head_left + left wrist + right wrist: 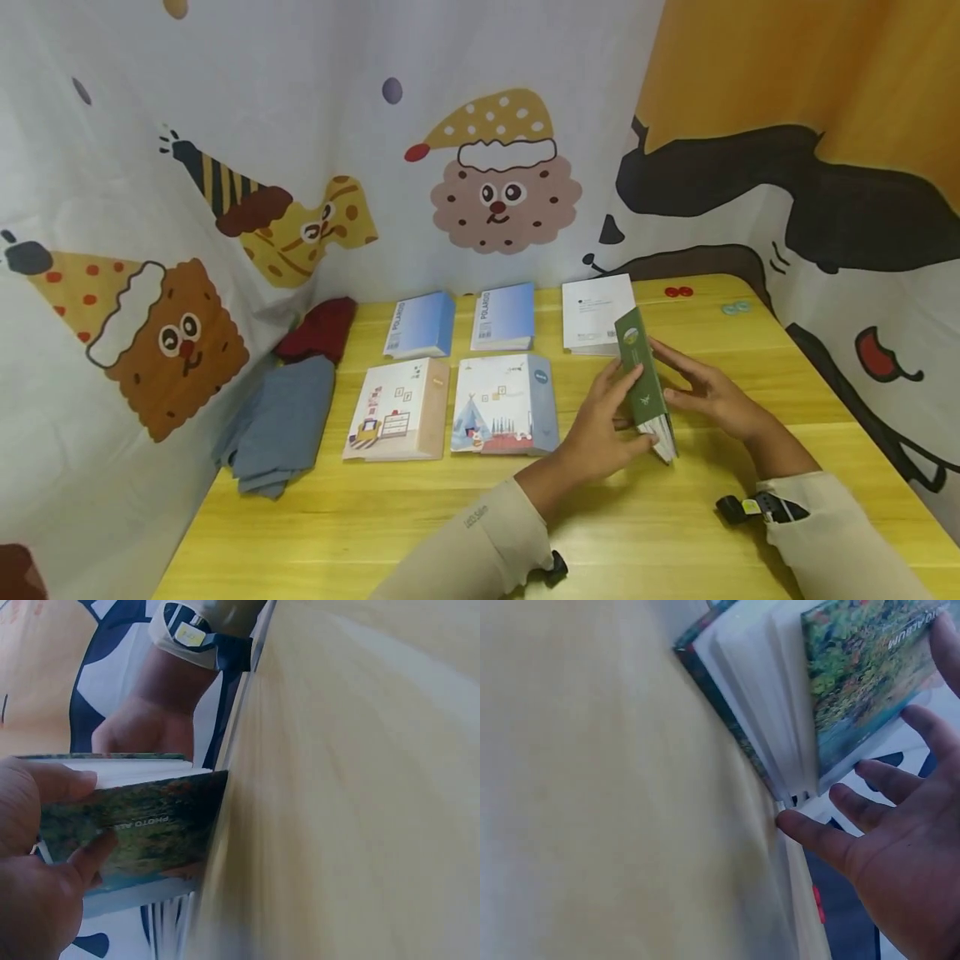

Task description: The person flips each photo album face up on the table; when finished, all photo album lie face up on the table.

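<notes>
Photo album (642, 371), held slightly tilted over the table (337, 533), shows white pages (754, 671) between its covers; the left hand (600, 427) grips it, and the right hand (716, 404), fingers spread, touches its cover.

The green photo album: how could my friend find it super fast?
Find the yellow wooden table, then the person's bare left hand, right of the picture's middle. It holds the photo album with a dark green spine. That green sets it apart from the white book behind and the white-and-blue tent-picture book left.
</notes>
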The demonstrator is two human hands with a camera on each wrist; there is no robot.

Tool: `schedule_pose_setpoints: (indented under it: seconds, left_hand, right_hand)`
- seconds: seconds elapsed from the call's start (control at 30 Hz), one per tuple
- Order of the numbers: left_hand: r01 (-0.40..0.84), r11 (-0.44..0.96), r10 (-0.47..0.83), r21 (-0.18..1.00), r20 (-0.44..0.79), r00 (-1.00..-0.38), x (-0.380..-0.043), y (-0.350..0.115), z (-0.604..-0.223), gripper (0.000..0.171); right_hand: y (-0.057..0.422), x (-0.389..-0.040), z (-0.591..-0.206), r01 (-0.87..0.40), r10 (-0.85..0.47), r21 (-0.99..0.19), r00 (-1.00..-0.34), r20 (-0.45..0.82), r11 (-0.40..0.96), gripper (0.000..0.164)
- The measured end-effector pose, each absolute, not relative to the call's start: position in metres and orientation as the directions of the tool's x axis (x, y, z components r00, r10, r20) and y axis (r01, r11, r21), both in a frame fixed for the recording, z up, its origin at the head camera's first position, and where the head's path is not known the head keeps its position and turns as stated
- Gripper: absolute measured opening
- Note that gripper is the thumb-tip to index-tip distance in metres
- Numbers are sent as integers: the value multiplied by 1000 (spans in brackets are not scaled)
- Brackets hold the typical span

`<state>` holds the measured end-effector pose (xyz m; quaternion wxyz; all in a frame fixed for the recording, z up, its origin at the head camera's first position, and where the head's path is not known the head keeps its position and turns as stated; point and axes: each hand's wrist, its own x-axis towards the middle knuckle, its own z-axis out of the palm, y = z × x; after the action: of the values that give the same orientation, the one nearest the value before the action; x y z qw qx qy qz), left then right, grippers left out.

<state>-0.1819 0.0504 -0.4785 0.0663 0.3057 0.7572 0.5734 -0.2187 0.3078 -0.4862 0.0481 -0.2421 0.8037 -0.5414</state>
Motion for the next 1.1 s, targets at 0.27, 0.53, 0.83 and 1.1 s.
schedule_pose_setpoints:
  seconds: [0.27, 0.53, 0.83, 1.1]
  left_hand:
    - [437, 233, 531, 869, 263, -806, -182, 31, -475, 103]
    - [327, 410, 477, 851, 106, -873, -180, 15, -479, 90]
    - [252, 509, 413, 823, 23, -911, -182, 14, -482, 87]
    - [262, 559, 410, 786, 12, -912, -186, 14, -488, 87]
  right_hand:
    - [301, -214, -495, -360, -470, -841, -870, 146, 404, 86]
    - [287, -208, -502, -383, -462, -747, -879, 115, 543, 85]
    - [285, -207, -505, -401, -465, -689, -879, 103, 604, 83]
    - [285, -204, -503, -424, -465, -629, -878, 111, 651, 80]
